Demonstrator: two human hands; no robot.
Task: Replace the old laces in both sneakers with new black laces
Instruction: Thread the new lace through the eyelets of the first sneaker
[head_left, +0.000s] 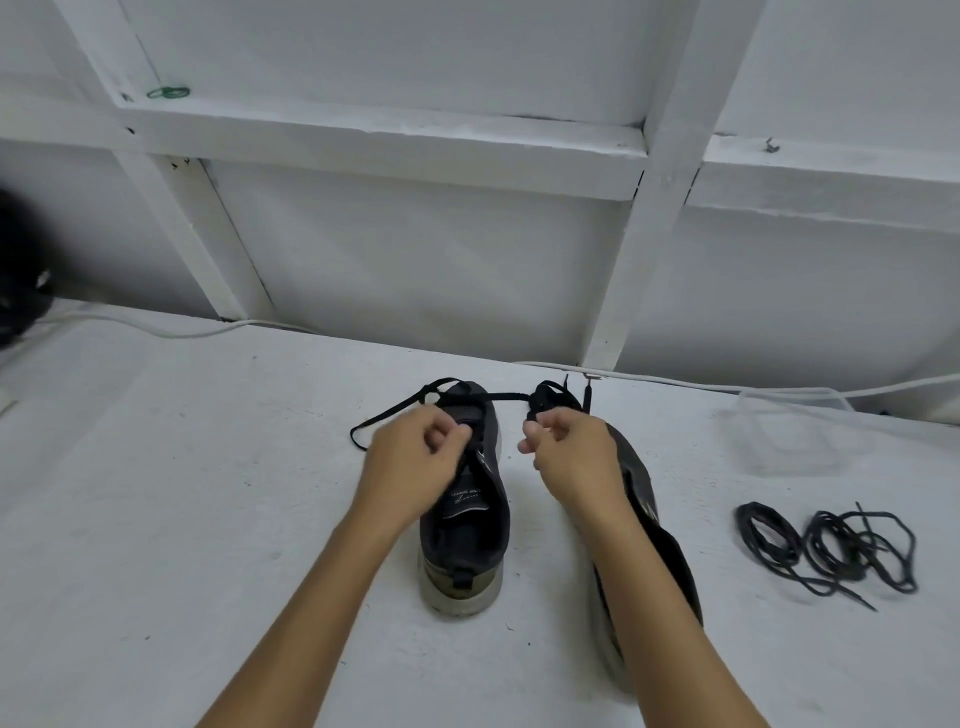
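While black lace (511, 397) was stretched across toe of left sneaker (465, 499), lacing of that shoe was judged in hand. Left hand (410, 462): fingers curled at eyelet area, lace apparently pinched. Right hand (569, 457): fingers curled, bunched lace end pinched. Next move judged: lace end to be fed through next eyelet, slack evened. Right sneaker (644, 499) largely hidden behind right forearm; lacing state not discernible. Eyelets covered by left hand. Lace coils (826, 545) lay on table (208, 467) well right; old or new not told.

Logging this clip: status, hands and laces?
Left hand pinching lace on left sneaker. Right hand gripping black lace. Loose laces off right, nothing obstructing.
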